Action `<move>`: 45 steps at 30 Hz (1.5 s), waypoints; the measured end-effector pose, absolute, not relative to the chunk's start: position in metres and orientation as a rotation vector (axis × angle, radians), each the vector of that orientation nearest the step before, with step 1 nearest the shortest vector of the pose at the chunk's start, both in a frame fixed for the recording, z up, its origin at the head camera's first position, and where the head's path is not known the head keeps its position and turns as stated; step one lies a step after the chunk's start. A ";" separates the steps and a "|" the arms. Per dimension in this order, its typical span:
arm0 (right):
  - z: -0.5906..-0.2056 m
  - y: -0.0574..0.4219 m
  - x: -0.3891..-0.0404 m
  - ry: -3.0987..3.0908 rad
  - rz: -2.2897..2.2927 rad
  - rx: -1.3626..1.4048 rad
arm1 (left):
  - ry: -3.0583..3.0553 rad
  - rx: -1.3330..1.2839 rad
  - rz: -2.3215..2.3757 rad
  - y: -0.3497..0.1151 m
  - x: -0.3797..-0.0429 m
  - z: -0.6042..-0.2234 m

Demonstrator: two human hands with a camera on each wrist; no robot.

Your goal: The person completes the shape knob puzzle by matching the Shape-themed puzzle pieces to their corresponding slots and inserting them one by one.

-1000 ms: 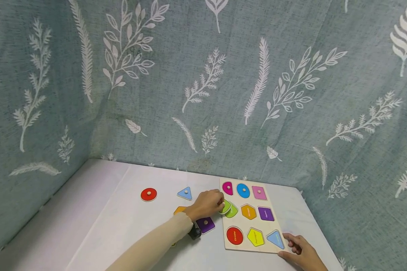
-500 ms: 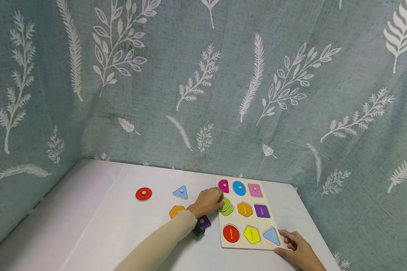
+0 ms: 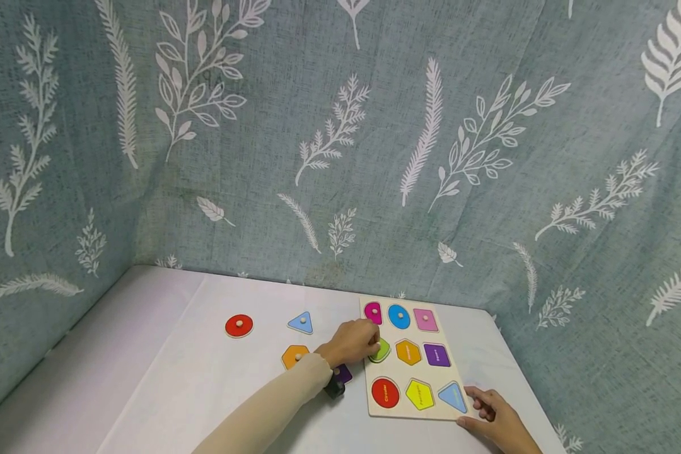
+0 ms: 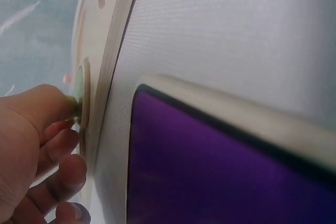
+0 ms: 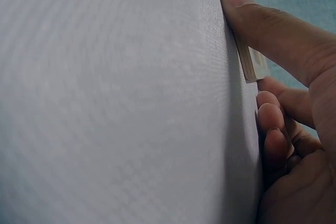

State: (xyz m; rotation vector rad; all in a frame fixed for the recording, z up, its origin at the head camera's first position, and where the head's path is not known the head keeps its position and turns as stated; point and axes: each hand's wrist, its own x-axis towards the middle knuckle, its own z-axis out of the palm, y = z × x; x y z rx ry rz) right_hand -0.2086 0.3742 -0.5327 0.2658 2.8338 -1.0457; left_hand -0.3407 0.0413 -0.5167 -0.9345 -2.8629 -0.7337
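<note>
Lime-green rounded flat puzzle piece [image 3: 383, 350] now nearly lined up, left column middle row, on pale wooden shape board [image 3: 394, 372]; visibly offset half second ago. Left hand [image 3: 350, 341] pinching it. Right hand [image 3: 498, 417] gripping board corner.

Table [image 3: 164, 359]: bright, soft light, head cam
Purple piece [image 4: 226, 166]: blurry, L wrist cam
My R hand [image 5: 317, 95]: dark shadow alongside, R wrist cam

On the white tabletop [image 3: 164, 366] we see a pale board [image 3: 400, 372] lying flat. Left of it we find a red disc [image 3: 232, 328], a light-blue triangle [image 3: 301, 325], an orange hexagon [image 3: 292, 355] and a partly hidden purple square [image 4: 210, 171].
</note>
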 end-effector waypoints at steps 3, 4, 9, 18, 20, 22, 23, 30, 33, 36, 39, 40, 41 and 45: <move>-0.535 0.375 -0.208 2.833 -1.048 0.272 | -2.880 -0.940 -0.737 0.041 -0.341 -0.517; -0.535 0.375 -0.208 2.832 -1.049 0.271 | -2.887 -0.943 -0.742 0.041 -0.341 -0.517; -0.536 0.376 -0.209 2.840 -1.038 0.263 | -2.914 -0.959 -0.724 0.042 -0.341 -0.517; -0.533 0.376 -0.210 2.836 -1.037 0.244 | -2.910 -0.953 -0.724 0.040 -0.342 -0.516; -0.533 0.375 -0.210 2.839 -1.031 0.244 | -2.902 -0.952 -0.726 0.038 -0.343 -0.516; -0.533 0.374 -0.210 2.846 -1.018 0.244 | -2.895 -0.953 -0.733 0.034 -0.342 -0.515; -0.533 0.374 -0.210 2.850 -1.014 0.243 | -2.890 -0.954 -0.729 0.032 -0.342 -0.515; -0.534 0.376 -0.208 2.871 -1.002 0.243 | -2.836 -0.968 -0.718 0.010 -0.339 -0.506; -0.536 0.378 -0.206 2.885 -0.988 0.239 | -2.801 -0.976 -0.717 -0.001 -0.338 -0.501; -0.537 0.379 -0.206 2.888 -0.986 0.223 | -2.776 -0.982 -0.733 -0.014 -0.335 -0.498; -0.538 0.379 -0.207 2.875 -0.994 0.208 | -2.760 -0.986 -0.768 -0.029 -0.330 -0.496; -0.538 0.379 -0.208 2.875 -0.991 0.204 | -2.756 -0.989 -0.782 -0.035 -0.329 -0.495; -0.538 0.379 -0.208 2.876 -0.987 0.206 | -2.748 -0.991 -0.792 -0.040 -0.327 -0.496; -0.539 0.378 -0.210 2.884 -0.983 0.202 | -2.755 -0.954 -0.837 -0.061 -0.320 -0.496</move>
